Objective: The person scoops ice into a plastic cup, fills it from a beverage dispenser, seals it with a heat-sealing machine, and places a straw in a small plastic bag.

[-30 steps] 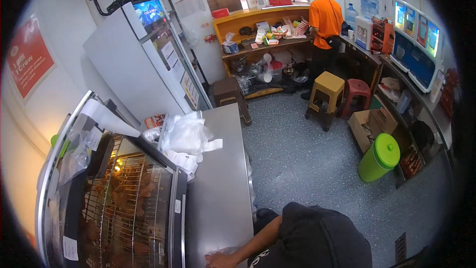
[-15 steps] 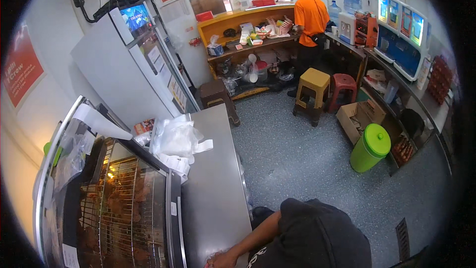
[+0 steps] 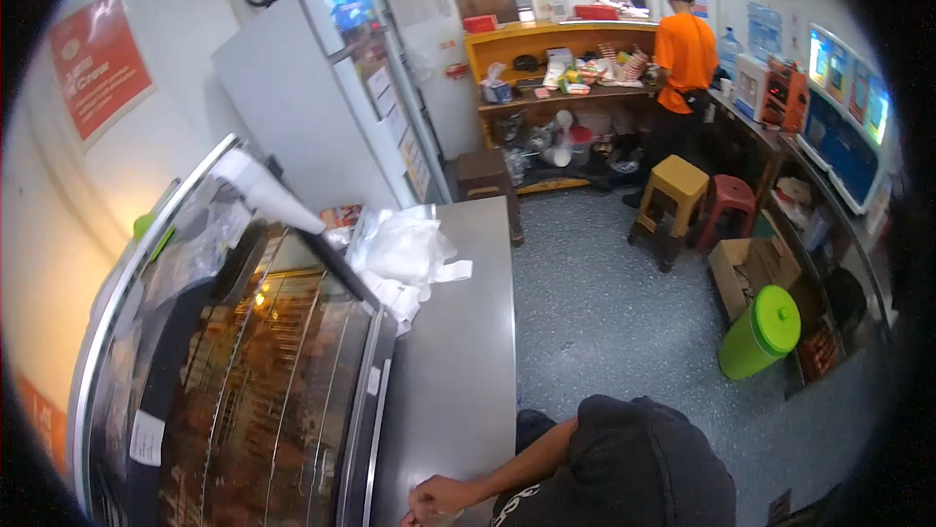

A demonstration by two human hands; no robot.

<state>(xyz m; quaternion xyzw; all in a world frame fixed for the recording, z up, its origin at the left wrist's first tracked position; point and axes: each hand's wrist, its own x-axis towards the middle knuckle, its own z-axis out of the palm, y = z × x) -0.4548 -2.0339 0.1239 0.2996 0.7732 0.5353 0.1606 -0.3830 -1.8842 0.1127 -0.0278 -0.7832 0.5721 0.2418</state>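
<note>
My right hand [image 3: 438, 501] is at the lower edge, low over the near end of the steel counter [image 3: 466, 322]. Its fingers are curled together, and whatever they hold, if anything, is too small and cut off to make out. The bare forearm comes leftward from a black short sleeve. My left hand is outside the picture. Just left of the hand stands a glass-sided warming cabinet [image 3: 249, 381], with browned food on wire racks inside. Farther along the counter lie a pile of clear plastic bags [image 3: 400, 239] and white paper slips [image 3: 398, 301].
A tall grey fridge [image 3: 283, 103] stands beyond the counter. At the far shelf unit [image 3: 565, 30], a person in an orange shirt [image 3: 682, 54] faces away. Rightward on the speckled floor are a yellow stool [image 3: 675, 191], a red stool [image 3: 726, 203], a cardboard box [image 3: 733, 278] and a green lidded bin [image 3: 760, 337].
The view has swung left, so the room sits farther right in the picture. More of my right hand shows now, with its fingers curled. The person in orange stays at the shelf.
</note>
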